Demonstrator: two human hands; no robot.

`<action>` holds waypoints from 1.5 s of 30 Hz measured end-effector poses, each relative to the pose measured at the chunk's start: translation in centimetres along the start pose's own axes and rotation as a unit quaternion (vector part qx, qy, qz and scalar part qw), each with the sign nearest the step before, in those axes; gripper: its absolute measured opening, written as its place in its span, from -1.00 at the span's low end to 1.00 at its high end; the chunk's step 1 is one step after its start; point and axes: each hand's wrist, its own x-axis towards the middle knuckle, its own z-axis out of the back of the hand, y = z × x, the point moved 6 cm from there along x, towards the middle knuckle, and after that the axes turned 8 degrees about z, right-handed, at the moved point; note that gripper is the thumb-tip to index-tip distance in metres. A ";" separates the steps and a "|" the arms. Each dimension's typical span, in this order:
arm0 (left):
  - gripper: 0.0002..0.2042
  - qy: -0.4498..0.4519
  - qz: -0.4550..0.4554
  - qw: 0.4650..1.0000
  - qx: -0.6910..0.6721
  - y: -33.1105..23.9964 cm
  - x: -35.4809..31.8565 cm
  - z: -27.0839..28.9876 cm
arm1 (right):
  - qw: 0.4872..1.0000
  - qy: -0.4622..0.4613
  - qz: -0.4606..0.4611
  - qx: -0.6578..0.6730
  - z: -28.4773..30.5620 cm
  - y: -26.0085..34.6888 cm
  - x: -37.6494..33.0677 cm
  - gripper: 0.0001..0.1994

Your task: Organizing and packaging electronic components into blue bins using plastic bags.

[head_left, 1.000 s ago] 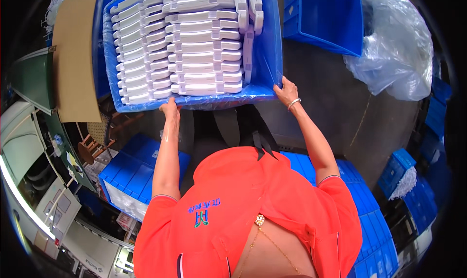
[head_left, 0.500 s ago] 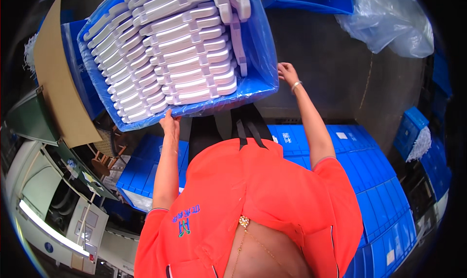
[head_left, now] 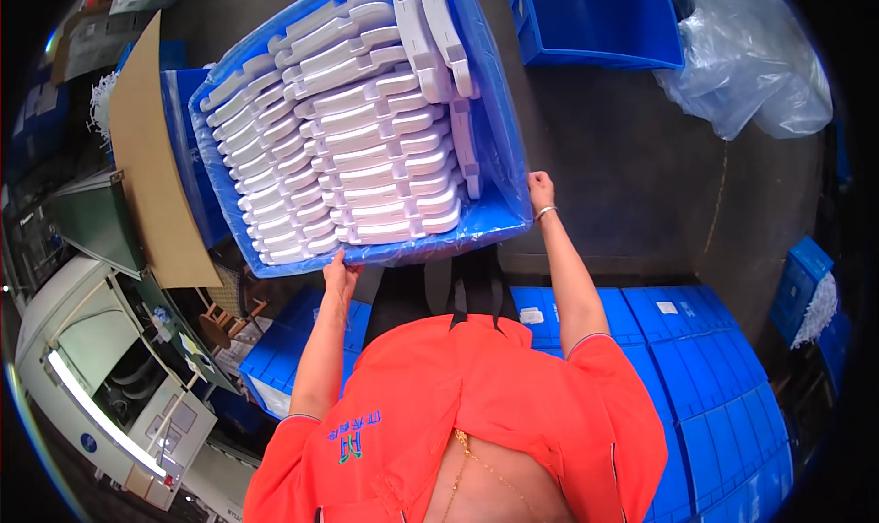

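A blue plastic crate [head_left: 502,125] lined with clear plastic film stands in front of me, turned at an angle. Curved white plastic parts [head_left: 394,189] fill it in two neat stacked rows, and a few more stand on end along its right side. My left hand [head_left: 341,278] is closed on the near rim, thumb on top and fingers below it. At the near right corner, my right hand [head_left: 541,192] has its fingers curled against the crate's side; the fingertips are hidden.
Blue lidded crates [head_left: 696,340] are stacked close by on the right. Another blue crate [head_left: 604,52] and a heap of clear plastic film [head_left: 755,75] lie on the dark floor, far right. A tan board [head_left: 160,157] leans at the left, near a small wooden stool [head_left: 220,326].
My right hand has gone from loosely parted fingers to curled against the crate's right side. The left hand keeps its hold on the near rim. The whole view has shifted.
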 end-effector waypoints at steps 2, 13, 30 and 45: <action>-0.75 0.021 0.014 0.999 0.023 0.0 -0.4 -0.1 | 0.990 -0.070 -0.021 0.120 0.5 -0.9 -0.5 -0.80; -0.68 0.011 0.040 0.996 0.078 -0.1 -1.2 -0.1 | 0.957 0.081 -0.068 0.270 0.3 2.2 -1.3 -0.77; -0.71 -0.101 -0.051 0.982 0.150 -4.4 -2.7 5.9 | 0.984 -0.125 0.076 0.099 2.6 8.4 -6.7 -0.85; -0.73 0.020 -0.038 0.996 0.082 -7.1 -5.1 8.3 | 0.987 -0.151 -0.008 0.061 0.1 -1.9 -2.2 -0.83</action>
